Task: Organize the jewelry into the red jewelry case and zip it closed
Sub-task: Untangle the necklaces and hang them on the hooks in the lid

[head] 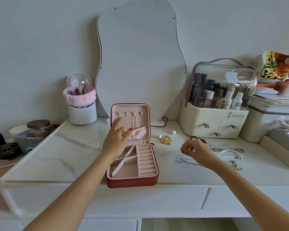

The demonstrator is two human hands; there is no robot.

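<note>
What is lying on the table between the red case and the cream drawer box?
In the head view, between the red case and the cream drawer box: a gold jewelry cluster and two pearls on the tabletop.

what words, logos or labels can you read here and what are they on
"Serious Life": cream cosmetics organizer, front panel.
"poof poof", roughly; small print: white bottle inside it.
Apple logo sticker, no words: clear lid.
Snack bag: bold lettering, not legible.
Other bottle labels: too small to read.
</note>
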